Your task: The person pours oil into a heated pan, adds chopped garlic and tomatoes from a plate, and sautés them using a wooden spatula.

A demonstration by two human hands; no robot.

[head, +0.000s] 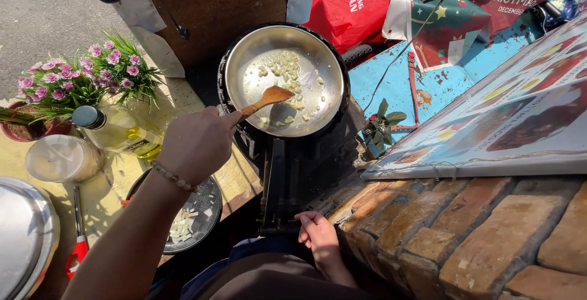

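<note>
At the far left of the yellow tabletop (18,159), well left of the pan (284,80), a round metal lid (21,233) sits at the edge of view, with a red-handled tool (77,245) lying just beside it. Above those stand a clear lidded jar (61,158) and a bottle of yellow oil (119,130) lying tilted, and behind them a pot of pink flowers (73,80), all left of the pan. Nearer you, a dark plate (199,214) holding a few chopped pale pieces lies below and left of the pan, partly hidden under your forearm.

Your left hand (195,144) reaches in from the lower left, wearing a beaded bracelet (173,176) at the wrist. Its fingers are closed around the handle of a wooden spatula (266,100), and the spatula's blade rests inside the pan near its lower rim.

The pan is a shiny metal one sitting on a black stove (281,177) at the middle of the view. Chopped garlic pieces (287,74) lie scattered in it, mostly from the centre toward the right and lower side, touching the oily bottom just beside the spatula blade.

Below the pan, your right hand (318,236) rests against the black stove body at its lower right, just beside the brick wall (465,233); its fingers are curled loosely and hold nothing.

Right of the pan lie a blue painted board (440,86), a small leafy sprig (382,125), a large printed picture sheet (520,122), and red bags (361,0) behind.
</note>
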